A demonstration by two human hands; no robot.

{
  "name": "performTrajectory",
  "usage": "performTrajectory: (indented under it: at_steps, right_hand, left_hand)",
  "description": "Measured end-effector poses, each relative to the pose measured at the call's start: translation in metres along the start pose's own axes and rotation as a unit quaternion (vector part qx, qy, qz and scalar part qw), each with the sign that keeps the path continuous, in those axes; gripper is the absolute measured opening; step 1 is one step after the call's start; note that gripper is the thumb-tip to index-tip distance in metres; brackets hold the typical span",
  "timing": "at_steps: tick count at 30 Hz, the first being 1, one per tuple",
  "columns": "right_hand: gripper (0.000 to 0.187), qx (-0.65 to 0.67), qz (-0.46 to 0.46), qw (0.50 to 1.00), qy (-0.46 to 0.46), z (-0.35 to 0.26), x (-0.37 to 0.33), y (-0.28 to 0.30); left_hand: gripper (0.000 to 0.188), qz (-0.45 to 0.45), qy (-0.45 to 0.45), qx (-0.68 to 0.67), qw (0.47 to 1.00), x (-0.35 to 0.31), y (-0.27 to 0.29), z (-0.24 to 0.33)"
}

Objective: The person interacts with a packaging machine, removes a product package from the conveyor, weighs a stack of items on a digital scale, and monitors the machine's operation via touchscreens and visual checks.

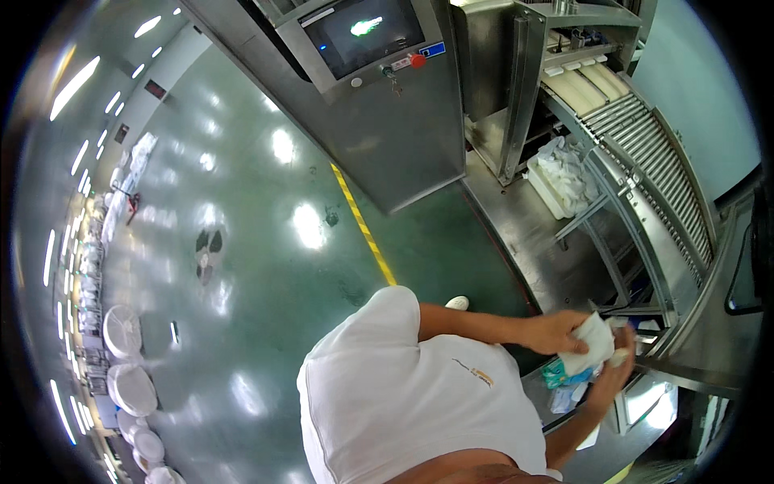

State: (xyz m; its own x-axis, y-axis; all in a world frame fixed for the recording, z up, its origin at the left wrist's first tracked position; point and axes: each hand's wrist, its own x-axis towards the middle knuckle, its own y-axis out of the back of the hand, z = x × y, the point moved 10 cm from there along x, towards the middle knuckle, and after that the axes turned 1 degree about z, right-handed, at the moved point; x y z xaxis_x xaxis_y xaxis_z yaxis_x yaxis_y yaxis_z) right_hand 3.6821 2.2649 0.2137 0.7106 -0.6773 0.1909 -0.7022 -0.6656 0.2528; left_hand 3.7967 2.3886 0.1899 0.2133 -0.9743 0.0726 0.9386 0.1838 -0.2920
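My left hand (556, 333) reaches across to the right, its fingers closed on a folded white cloth or wipe (592, 343). Close beside it my right hand (617, 373) is curled, and a small pale thing shows at its fingers; blur keeps me from naming it. The two hands almost meet around the cloth. Just below them lie crumpled green and blue plastic or cloth pieces (562, 374), partly covered by my hands.
A curved roller conveyor (645, 149) carries long pale strips (582, 89) at its upper end. Under it sits a white bin (547, 189) with crumpled white material. A steel cabinet with a screen (367, 36) stands ahead. A yellow floor line (360, 222) runs past it.
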Motion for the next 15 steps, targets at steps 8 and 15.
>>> performTrajectory:
  at_steps: [8, 15]
  right_hand:
    - [0.062, 0.053, 0.111, 0.984, -0.13, 0.052, -0.093, 0.042]
    - [0.05, 0.264, 0.14, 0.949, -0.102, 0.016, -0.092, 0.068]
  left_hand:
    - [0.043, -0.089, 0.076, 0.131, 0.984, 0.022, -0.067, -0.076]
    - [0.021, 0.004, 0.099, -0.016, 0.995, 0.032, -0.072, -0.043]
